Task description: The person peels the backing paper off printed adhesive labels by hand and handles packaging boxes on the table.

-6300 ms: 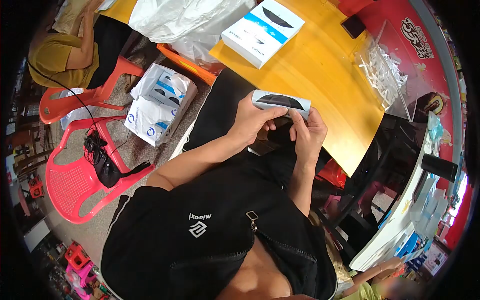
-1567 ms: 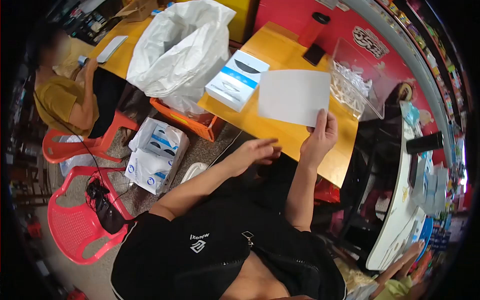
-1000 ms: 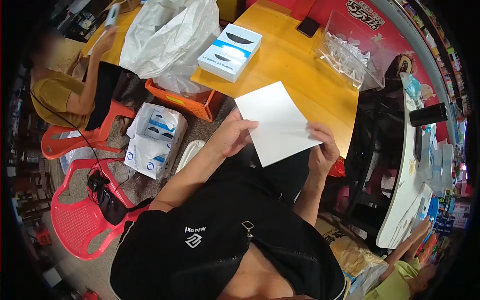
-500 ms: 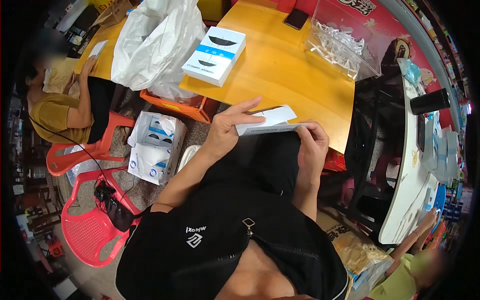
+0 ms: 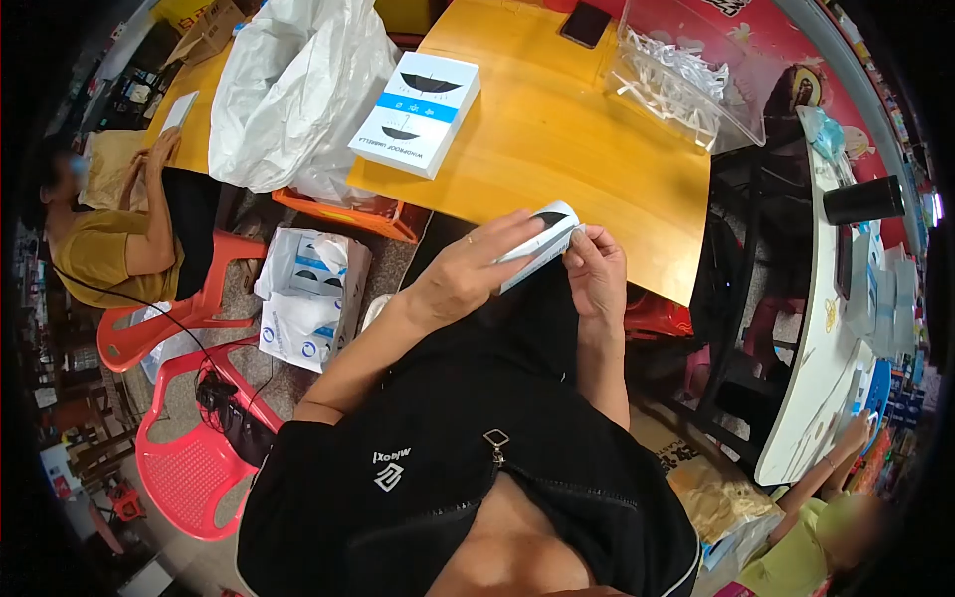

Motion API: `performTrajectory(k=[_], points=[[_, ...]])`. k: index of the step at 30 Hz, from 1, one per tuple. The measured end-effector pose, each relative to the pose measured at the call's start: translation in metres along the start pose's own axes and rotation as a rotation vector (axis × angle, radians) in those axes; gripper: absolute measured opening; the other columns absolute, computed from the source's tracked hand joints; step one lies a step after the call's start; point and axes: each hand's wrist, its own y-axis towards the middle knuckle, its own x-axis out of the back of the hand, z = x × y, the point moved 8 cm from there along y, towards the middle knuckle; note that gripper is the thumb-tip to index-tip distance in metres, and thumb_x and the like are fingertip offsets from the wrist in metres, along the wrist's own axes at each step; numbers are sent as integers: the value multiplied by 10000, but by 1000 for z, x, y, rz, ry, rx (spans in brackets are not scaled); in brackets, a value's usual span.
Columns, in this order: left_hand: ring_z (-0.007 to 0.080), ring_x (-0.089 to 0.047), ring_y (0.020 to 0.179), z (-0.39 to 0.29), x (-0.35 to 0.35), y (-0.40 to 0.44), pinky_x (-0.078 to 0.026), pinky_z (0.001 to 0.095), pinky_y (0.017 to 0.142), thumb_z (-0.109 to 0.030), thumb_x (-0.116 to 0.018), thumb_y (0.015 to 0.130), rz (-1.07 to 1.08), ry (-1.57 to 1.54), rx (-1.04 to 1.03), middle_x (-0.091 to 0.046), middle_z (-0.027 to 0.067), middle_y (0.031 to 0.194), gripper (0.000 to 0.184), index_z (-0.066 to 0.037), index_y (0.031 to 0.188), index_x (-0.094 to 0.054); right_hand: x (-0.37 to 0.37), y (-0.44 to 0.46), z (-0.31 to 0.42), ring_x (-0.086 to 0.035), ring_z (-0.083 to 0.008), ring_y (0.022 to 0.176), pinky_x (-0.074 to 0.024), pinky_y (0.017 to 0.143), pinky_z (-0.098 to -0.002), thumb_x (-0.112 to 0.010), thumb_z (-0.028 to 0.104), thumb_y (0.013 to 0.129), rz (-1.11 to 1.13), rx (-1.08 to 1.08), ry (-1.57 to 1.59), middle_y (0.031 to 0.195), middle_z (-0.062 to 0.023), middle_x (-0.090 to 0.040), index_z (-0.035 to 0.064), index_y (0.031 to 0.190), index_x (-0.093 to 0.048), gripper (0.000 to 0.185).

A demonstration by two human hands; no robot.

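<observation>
Above my lap, at the front edge of the table, is a white and blue umbrella carton (image 5: 546,251), printed with a black umbrella and folded or curled over. My left hand (image 5: 466,277) holds its left part, with the fingers laid across the printed face. At the right end, my right hand (image 5: 595,267) pinches the edge between thumb and fingers. Farther back on the table lies a thick white block of umbrella packaging (image 5: 416,113) marked "WINDPROOF UMBRELLA"; I cannot tell whether it is one box or a stack.
The yellow table (image 5: 567,129) bears a phone (image 5: 585,25) and a clear bin (image 5: 686,85) of white strips. White plastic bags (image 5: 298,95) stand above an orange crate (image 5: 348,214). A bag of umbrella packaging (image 5: 313,298) and a red chair (image 5: 189,468) are left. People sit on both sides.
The carton has tilted up at its right end, its printed umbrella now facing up. My left hand's fingers have moved across it; my right hand has shifted slightly left.
</observation>
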Motion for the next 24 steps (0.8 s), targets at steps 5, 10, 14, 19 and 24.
performTrajectory(k=[5,10,14,19,24], points=[[212,-658,843,42,29,-37,-531,253,640,46,-495,834,-379,-320,633,-612,152,1103,256,-5,1047,-627,-3,1,34,-471,-66,602,-375,563,-181,-634,1,828,-76,294,-180,736,-20,-575,-14,874,-596,62],[228,-686,768,51,-19,-52,-415,159,350,-172,-499,930,-184,-1442,1112,-598,135,1103,354,60,1197,-489,-23,0,47,-478,-63,600,-380,556,-185,-630,-12,824,-2,352,-318,747,-37,-596,-25,865,-599,54],[244,-687,764,45,-38,-50,-358,139,274,-160,-464,949,-49,-1542,1224,-571,123,1136,357,43,1241,-436,-32,-3,40,-494,-68,597,-389,545,-190,-630,-11,825,29,333,-345,745,-45,-605,-31,865,-601,54],[273,-684,775,47,-57,-53,-416,159,297,-126,-436,954,-38,-1533,1216,-571,149,1136,338,36,1250,-434,-26,-7,40,-511,-77,559,-394,505,-186,-629,-3,830,-37,296,-369,738,-56,-616,-40,878,-605,65],[319,-671,816,48,-58,-49,-568,242,486,-108,-417,958,-155,-1440,1133,-552,199,1185,353,48,1275,-420,-18,-7,34,-507,-66,561,-387,490,-169,-629,-19,823,-91,288,-332,833,-86,-641,-32,891,-621,70]])
